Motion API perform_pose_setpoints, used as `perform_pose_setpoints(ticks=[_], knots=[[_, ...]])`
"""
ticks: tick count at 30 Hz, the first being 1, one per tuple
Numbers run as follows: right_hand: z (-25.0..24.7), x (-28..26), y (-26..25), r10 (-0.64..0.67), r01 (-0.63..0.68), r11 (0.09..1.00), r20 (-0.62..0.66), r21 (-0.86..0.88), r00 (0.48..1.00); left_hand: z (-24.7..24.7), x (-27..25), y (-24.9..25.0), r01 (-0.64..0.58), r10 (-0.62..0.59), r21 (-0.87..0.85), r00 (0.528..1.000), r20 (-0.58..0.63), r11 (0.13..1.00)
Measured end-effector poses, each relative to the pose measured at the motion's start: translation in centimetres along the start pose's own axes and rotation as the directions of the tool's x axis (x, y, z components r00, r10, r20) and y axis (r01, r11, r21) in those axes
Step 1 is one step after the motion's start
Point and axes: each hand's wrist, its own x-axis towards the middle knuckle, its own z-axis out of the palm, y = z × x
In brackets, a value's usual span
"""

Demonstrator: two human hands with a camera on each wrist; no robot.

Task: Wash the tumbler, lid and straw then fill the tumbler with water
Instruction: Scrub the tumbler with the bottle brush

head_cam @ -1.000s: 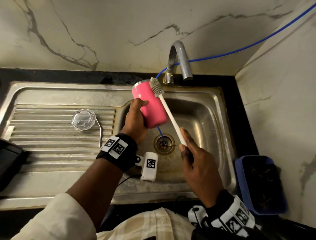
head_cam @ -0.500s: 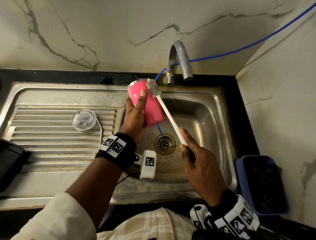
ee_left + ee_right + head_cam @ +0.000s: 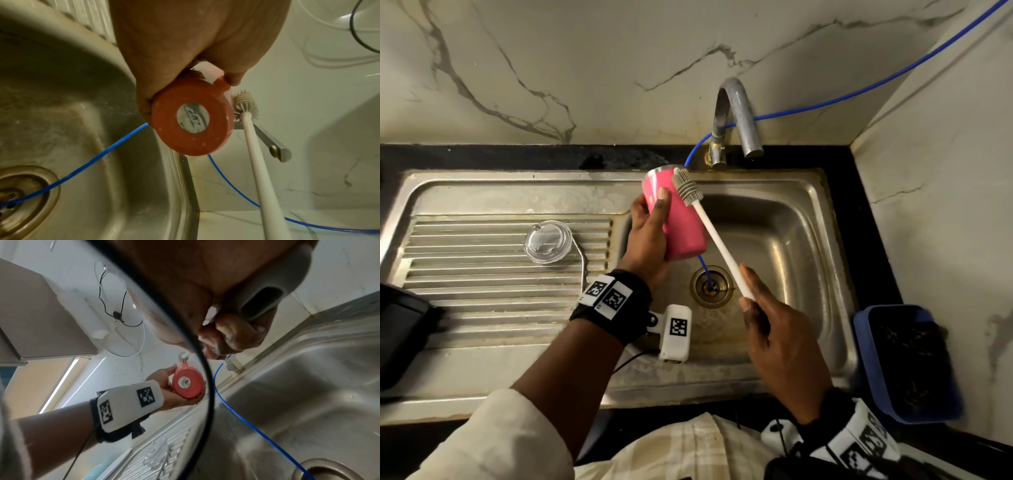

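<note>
One pink tumbler [image 3: 681, 219] gripped by left hand [image 3: 645, 236], one brush [image 3: 714, 233] gripped by right hand [image 3: 780, 337], one lid [image 3: 548, 241]

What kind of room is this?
Most likely a kitchen: a steel sink with a ribbed draining board, a tap against marble-look walls, and a pink tumbler being scrubbed with a bottle brush.

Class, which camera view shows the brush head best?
The left wrist view: the brush head is close and sharp, beside the tumbler. The head view shows it smaller, against the tumbler's side near the rim. The right wrist view shows only a tiny part above the tumbler.
</note>
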Motion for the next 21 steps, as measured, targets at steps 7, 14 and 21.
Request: perform_pose_setpoints(ticks=[7, 14, 21], knots=[[0.3, 0.3, 0.1, 0.007, -0.007, 1.0, -0.02, -0.018, 1.0, 0.3, 0.3, 0.0, 0.019, -0.019, -0.038, 1.0, 0.006, 0.999], [0.2, 0.9, -0.1, 0.026, -0.027, 0.999, -0.049, -0.02, 0.998, 0.3, 0.0, -0.6, 0.003, -0.003, 0.003, 0.999, 0.043, 1.0], [0.1, -0.1, 0.0, 0.015, -0.015, 1.0, -0.001, 0.009, 1.0, -0.6, 0.8, -0.5, 0.018, -0.018, -0.039, 1.0, 0.008, 0.999]])
